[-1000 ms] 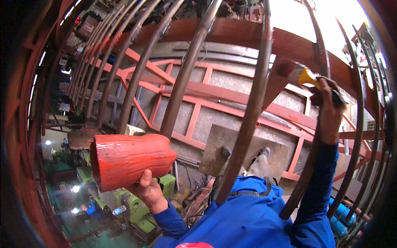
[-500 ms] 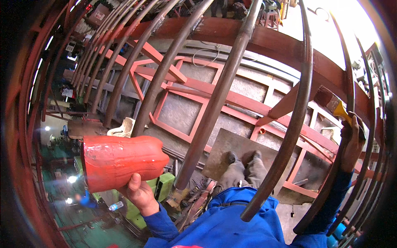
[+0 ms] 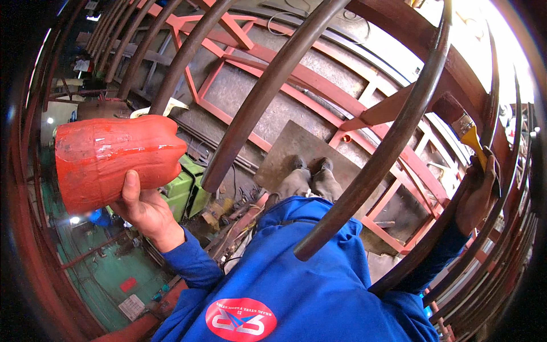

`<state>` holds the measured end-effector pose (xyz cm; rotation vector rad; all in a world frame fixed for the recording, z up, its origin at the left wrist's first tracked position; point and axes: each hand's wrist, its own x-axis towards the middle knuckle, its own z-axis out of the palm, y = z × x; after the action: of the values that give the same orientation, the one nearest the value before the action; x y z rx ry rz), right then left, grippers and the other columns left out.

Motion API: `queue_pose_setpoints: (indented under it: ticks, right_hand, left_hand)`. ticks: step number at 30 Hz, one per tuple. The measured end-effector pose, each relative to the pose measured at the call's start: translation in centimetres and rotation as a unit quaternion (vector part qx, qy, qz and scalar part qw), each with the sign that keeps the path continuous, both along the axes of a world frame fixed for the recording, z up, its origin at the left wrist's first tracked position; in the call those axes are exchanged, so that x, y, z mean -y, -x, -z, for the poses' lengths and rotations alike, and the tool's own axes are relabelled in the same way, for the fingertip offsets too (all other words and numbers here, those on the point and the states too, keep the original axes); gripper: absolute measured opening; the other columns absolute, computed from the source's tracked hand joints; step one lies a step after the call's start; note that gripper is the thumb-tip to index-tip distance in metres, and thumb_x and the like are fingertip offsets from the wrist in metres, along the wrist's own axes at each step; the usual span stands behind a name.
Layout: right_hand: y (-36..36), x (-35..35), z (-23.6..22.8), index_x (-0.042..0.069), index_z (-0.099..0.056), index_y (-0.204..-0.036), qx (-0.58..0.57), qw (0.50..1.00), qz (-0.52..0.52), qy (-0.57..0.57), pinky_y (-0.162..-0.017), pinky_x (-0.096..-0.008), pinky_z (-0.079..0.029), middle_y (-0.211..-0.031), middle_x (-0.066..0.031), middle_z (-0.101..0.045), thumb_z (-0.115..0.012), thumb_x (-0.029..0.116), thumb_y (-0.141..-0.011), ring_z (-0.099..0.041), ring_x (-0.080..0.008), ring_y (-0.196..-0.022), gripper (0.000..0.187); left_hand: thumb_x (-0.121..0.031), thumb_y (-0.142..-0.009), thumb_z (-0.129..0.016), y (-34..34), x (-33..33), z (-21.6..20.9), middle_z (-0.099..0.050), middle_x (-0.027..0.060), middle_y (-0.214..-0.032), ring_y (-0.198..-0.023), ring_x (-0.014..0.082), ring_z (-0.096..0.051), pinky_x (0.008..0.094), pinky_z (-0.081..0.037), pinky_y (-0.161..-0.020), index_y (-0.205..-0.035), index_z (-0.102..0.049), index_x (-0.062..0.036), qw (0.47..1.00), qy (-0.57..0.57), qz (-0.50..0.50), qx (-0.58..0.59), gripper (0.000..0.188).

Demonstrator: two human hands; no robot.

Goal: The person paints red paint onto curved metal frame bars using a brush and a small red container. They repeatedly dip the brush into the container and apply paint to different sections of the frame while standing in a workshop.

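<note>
My left hand (image 3: 149, 214) is wrapped under a cut-off plastic bottle (image 3: 119, 157), coated red with glossy streaks. The bottle lies tilted on its side in the view, its wide rim toward the left; its inside is hidden. Over on the right, my right hand (image 3: 480, 191) grips a paintbrush (image 3: 472, 139) by its yellow handle. The bristle end is at a darker patch on the reddish-brown steel beam (image 3: 401, 27); whether it touches cannot be made out. A curved bar passes close to this hand and hides part of my forearm.
Curved brown steel bars (image 3: 268, 91) cross in front of me, one ending near my chest. Below lie pink-red steel frames (image 3: 307, 94) and a flat plate (image 3: 279, 151) near my feet. A green machine (image 3: 185, 188) stands low at left.
The view has shifted, so the bars and floor sit differently. My left hand and the bottle appear farther left and higher. My right hand keeps the brush by the same beam.
</note>
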<state>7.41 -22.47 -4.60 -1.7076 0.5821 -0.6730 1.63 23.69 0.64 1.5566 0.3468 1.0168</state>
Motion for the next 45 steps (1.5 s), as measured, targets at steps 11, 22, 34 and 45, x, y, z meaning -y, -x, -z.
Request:
queue_pose_setpoints:
  ticks: [11,22,34,45]
  right_hand:
    - [1.5,2.7,1.1,0.005,-0.05,-0.127,-0.059,0.951,-0.064,0.297,-0.083,-0.0297,-0.049,-0.108,-0.0138,-0.062,-0.049,0.007,-0.094,-0.061,-0.0184,-0.094,0.033]
    - [2.6,4.0,1.6,0.003,-0.043,-0.134,-0.095,0.912,-0.059,0.395,-0.087,-0.0318,-0.047,-0.121,-0.0161,-0.057,-0.055,0.006,-0.089,-0.059,-0.0227,-0.103,0.047]
    - [-1.9,-0.3,-1.9,0.003,-0.048,-0.12,-0.054,0.811,-0.054,0.58,-0.085,-0.0402,-0.046,-0.113,-0.0173,-0.058,-0.054,0.018,-0.087,-0.059,-0.0281,-0.098,0.037]
    - [-11.0,-6.9,-9.2,0.005,-0.053,-0.107,0.018,0.54,-0.045,0.841,-0.086,-0.0518,-0.042,-0.107,-0.0181,-0.057,-0.053,0.031,-0.084,-0.057,-0.0345,-0.098,0.034]
  left_hand:
    - [-0.015,-0.072,-0.07,0.0,-1.3,0.8,-0.043,0.013,-0.131,-0.113,0.0294,-0.049,0.0458,-0.045,-0.096,-0.138,-0.033,-0.0067,1.0,0.0,-0.021,0.008,0.076]
    - [-0.016,-0.064,-0.074,-3.0,-7.8,2.1,-0.047,0.0125,-0.126,-0.113,0.0286,-0.05,0.0433,-0.04,-0.099,-0.133,-0.037,-0.003,0.999,0.025,0.017,0.019,0.079]
    - [-0.014,-0.059,-0.076,-7.0,-15.8,2.1,-0.047,0.0108,-0.124,-0.112,0.0272,-0.049,0.0431,-0.04,-0.099,-0.131,-0.038,-0.0037,0.997,0.062,0.049,0.018,0.082]
    - [-0.015,-0.056,-0.082,-11.2,-16.7,3.2,-0.044,0.011,-0.13,-0.117,0.0263,-0.045,0.0428,-0.034,-0.104,-0.136,-0.032,-0.0051,0.996,0.011,0.081,-0.034,0.095]
